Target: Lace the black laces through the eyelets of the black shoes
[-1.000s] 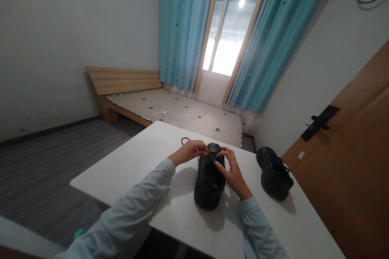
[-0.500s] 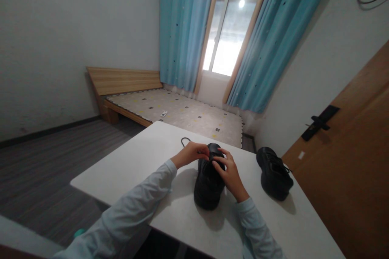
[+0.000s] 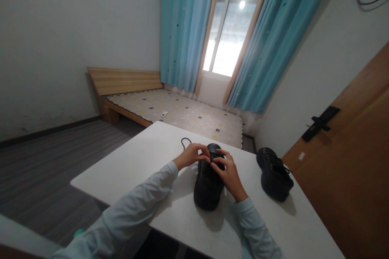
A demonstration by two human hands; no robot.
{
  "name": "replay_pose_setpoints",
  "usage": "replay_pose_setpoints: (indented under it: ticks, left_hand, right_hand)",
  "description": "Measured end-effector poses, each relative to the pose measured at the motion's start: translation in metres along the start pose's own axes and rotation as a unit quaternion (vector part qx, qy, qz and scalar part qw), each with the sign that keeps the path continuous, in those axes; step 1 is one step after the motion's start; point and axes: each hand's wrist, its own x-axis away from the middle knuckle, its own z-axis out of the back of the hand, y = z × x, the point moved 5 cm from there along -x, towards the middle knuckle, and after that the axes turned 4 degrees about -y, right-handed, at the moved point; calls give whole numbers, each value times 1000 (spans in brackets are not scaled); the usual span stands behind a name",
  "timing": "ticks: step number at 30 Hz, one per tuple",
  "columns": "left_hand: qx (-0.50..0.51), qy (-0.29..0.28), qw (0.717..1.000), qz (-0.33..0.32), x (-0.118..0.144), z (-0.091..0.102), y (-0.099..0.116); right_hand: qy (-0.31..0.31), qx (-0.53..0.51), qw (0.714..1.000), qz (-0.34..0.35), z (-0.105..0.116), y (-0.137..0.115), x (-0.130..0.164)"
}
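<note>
A black shoe [image 3: 207, 192] stands on the white table in front of me, its toe pointing away. My left hand [image 3: 194, 154] comes in from the left, thumb and fingers pinched on the black shoelace [image 3: 186, 141] over the upper; a loose length of it curls out past the hand onto the table. From the right, my right hand [image 3: 226, 168] rests on the shoe, its thumb and index finger closed on the lace close to my left fingertips. The other fingers lie along the shoe's side. Exactly how the lace runs between the fingertips is hidden.
A second black shoe [image 3: 275, 176] stands at the table's right edge. Beyond the white table [image 3: 127, 170] is a low bed [image 3: 182, 107] with a small white remote [image 3: 164, 114] on it. A wooden door [image 3: 349, 162] is at the right.
My left fingertips have shifted slightly right and down, closer to my right thumb and index finger. Both shoes stay where they were.
</note>
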Motion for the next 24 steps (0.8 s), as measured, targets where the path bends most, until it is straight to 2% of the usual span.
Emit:
replay_pose_setpoints:
  ticks: [7, 15, 19, 24]
  left_hand:
    - [-39, -3, 998, -47, 1, -2, 5]
    - [37, -116, 993, 1, 6, -18, -6]
    - [49, -115, 992, 12, 6, -18, -8]
    - [62, -110, 992, 6, 5, -18, -14]
  right_hand:
    - [46, -9, 999, 8, 1, -7, 3]
    - [112, -34, 992, 36, 10, -18, 7]
    - [111, -149, 983, -2, 16, -14, 7]
    - [117, -316, 940, -59, 26, -5, 6]
